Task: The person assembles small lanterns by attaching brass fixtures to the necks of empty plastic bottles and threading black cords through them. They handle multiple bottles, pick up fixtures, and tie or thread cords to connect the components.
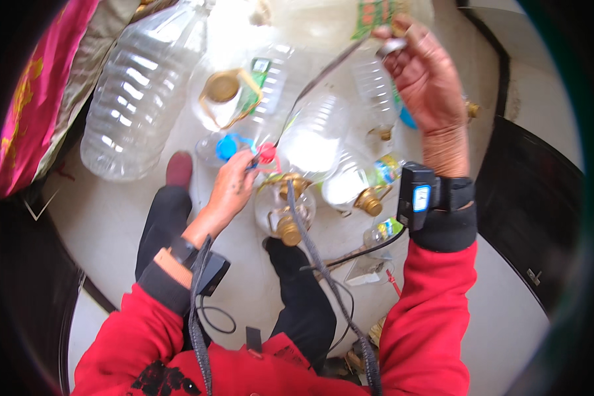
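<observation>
Many clear plastic bottles lie grouped on the floor in front of me. A dark cord (330,67) runs across them, from beside a red cap (266,153) up to the fingers of my right hand (429,82). My right hand is raised at the upper right, fingertips closed at the cord's upper end; a silvery round piece (392,47) shows at its fingers. My left hand (232,186) is lower, its fingers pinched next to the red cap and a blue cap (226,146). What the left fingertips hold is hidden. Below the red cap stands a bottle with a gold cap (288,231).
A large ribbed clear jug (135,99) lies at left, beside pink cloth (43,99). Another gold-capped bottle (369,202) lies near the middle. My feet and legs frame the bottles' near side. Dark panels (518,204) stand at right. A black cable (369,249) crosses below my right wrist.
</observation>
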The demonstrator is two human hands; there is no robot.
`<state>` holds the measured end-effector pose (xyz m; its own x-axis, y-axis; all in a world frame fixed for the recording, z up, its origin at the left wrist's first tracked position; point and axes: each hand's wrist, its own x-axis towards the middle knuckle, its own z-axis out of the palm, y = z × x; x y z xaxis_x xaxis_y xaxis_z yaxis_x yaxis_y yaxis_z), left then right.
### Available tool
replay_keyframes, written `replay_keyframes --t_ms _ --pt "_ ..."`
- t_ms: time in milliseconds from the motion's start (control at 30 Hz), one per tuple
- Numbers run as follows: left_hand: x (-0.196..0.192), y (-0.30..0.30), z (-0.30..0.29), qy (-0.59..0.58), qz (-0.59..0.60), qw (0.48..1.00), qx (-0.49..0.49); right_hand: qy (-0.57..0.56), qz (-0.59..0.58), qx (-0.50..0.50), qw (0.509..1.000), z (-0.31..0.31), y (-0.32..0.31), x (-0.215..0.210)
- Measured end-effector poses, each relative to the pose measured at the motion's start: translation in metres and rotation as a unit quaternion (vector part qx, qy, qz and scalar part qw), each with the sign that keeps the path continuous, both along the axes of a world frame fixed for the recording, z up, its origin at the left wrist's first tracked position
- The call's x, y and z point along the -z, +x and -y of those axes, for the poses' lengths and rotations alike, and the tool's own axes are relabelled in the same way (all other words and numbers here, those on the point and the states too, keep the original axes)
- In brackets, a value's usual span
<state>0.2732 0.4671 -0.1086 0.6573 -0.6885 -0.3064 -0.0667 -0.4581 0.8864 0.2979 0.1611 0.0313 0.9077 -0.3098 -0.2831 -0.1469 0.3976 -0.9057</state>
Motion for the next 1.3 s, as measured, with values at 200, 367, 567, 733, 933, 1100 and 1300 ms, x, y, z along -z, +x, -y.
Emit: replay_keyframes --t_ms 200,367,567,733,933,1100,1300 --pt "-0.003 0.002 0.008 0.037 -0.098 0.994 0.027 0.01 -0.221 0.136 0.966 0.05 -0.066 0.044" --pt "-0.007 0.005 0.017 0.052 -0.004 0.998 0.026 -0.063 -0.328 0.093 0.938 0.049 -0.088 0.06" --pt "-0.015 0.008 0.018 0.011 -0.023 0.999 -0.022 -0.096 -0.295 -0.088 0.947 -0.012 -0.048 0.066" --pt "-0.02 0.01 0.009 0.036 -0.003 0.999 0.022 -0.141 -0.219 -0.196 0.945 -0.075 0.018 0.074" --pt "-0.031 0.024 0.001 0.022 -0.108 0.993 -0.045 -0.559 0.047 -0.397 0.727 -0.134 0.043 0.072" --pt "-0.035 0.037 -0.004 -0.001 -0.138 0.987 -0.083 -0.624 -0.097 -0.522 0.573 -0.135 0.033 0.079" --pt "-0.048 0.045 -0.001 -0.078 0.051 0.981 -0.17 -0.609 -0.026 -0.451 0.652 -0.137 0.034 0.052"
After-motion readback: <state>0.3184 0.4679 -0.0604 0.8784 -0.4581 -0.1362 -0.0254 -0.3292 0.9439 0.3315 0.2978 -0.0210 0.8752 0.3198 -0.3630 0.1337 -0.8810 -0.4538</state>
